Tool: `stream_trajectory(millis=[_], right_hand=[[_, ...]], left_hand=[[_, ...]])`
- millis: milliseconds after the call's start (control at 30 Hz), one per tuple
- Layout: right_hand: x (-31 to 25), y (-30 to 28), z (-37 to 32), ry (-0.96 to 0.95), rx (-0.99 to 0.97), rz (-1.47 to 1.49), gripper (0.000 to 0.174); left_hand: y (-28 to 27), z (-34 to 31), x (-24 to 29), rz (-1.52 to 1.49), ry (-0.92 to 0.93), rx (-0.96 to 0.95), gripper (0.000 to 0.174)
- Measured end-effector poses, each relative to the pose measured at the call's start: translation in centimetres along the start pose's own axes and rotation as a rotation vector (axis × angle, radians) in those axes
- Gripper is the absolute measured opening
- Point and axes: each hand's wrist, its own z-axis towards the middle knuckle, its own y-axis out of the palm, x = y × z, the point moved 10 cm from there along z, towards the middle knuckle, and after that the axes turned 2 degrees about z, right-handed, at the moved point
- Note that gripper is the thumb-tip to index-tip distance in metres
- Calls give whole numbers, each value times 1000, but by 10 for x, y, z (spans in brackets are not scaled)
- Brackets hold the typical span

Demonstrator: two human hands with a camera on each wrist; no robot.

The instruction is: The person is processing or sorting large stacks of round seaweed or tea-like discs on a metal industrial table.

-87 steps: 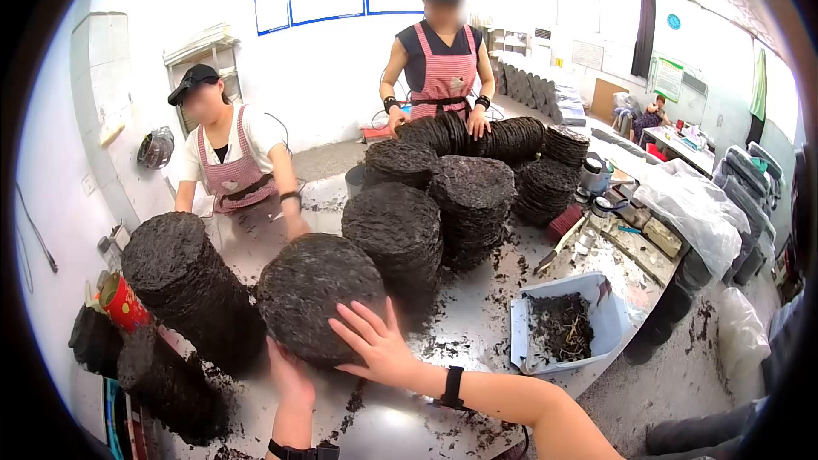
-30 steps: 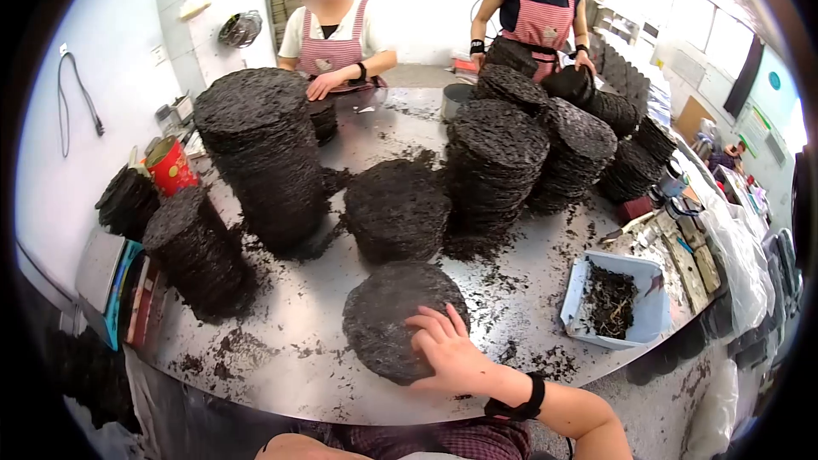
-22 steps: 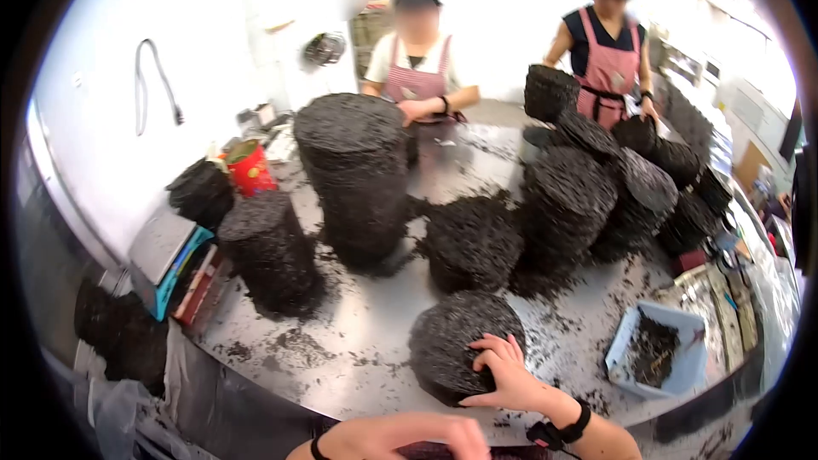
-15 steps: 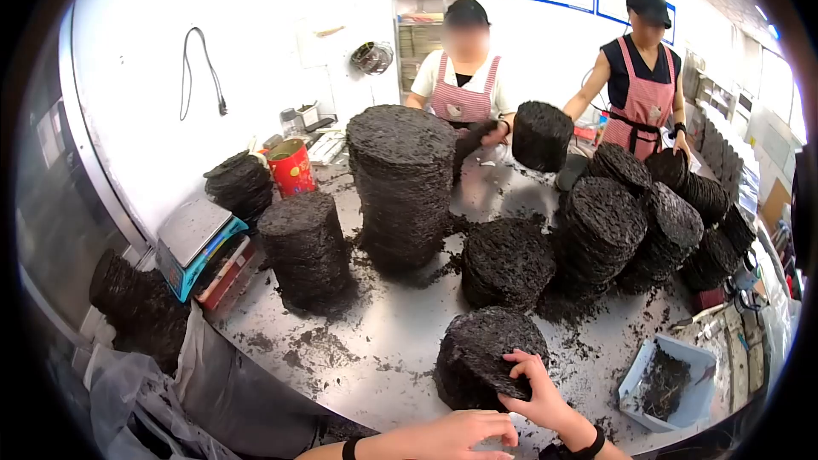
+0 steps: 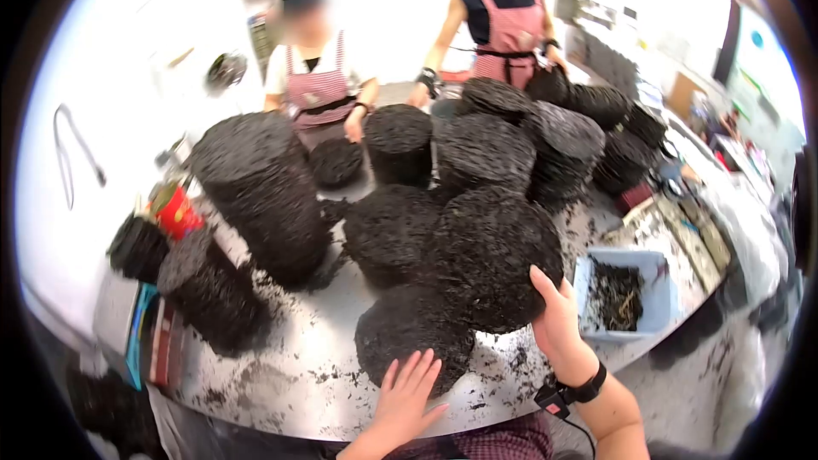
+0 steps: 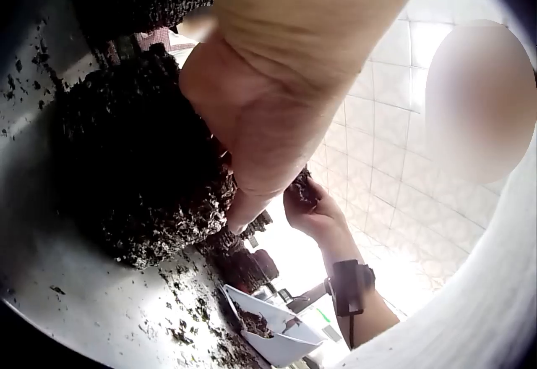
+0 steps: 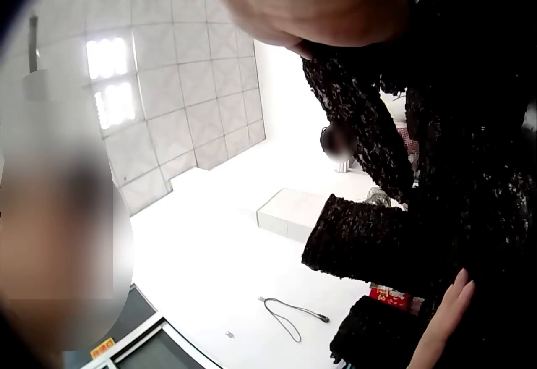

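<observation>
In the head view my right hand (image 5: 562,324) grips the right edge of a dark round seaweed sheet (image 5: 494,260), thumb on its face. That sheet is lifted and tilted; how many layers it has, I cannot tell. My left hand (image 5: 407,400) rests with outstretched fingers on the near edge of a low seaweed stack (image 5: 405,332) at the table's front. Behind it, partly covered by the raised sheet, stands another low stack (image 5: 383,234). In the left wrist view the dark side of the front stack (image 6: 143,167) shows under my palm.
Tall seaweed stacks (image 5: 256,196) stand on the left and at the back. A blue bin (image 5: 635,336) with scraps sits to the right, a red can (image 5: 176,213) at the left. Two people in striped aprons (image 5: 319,89) work across the metal table (image 5: 298,383), which is strewn with crumbs.
My right hand has peeled the round sheet off the front stack and raised it forward. My left hand has come onto that stack. A far worker's dark stack has been set on the table.
</observation>
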Motion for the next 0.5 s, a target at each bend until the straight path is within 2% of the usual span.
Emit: stream_trajectory(millis=[100, 200, 233, 267, 333, 467, 500], right_hand=[[8, -10, -4, 130, 4, 65, 31], [28, -13, -14, 304, -3, 108, 29], [38, -13, -22, 358, -20, 89, 30], [47, -11, -29, 402, -42, 66, 31], [59, -10, -42, 464, -27, -6, 32], [64, -31, -33, 341, -65, -18, 25], [63, -31, -31, 349, -107, -80, 21]], left_hand=[[-11, 6, 0, -63, -9, 72, 73], [-43, 18, -8, -316, -110, 263, 69], [-45, 15, -20, -448, -172, 329, 67], [-12, 0, -50, -708, -271, 388, 67], [-26, 12, -58, -1235, -410, 533, 69], [-45, 12, -65, -1154, -297, 608, 67], [-46, 12, -62, -1113, -301, 575, 67]])
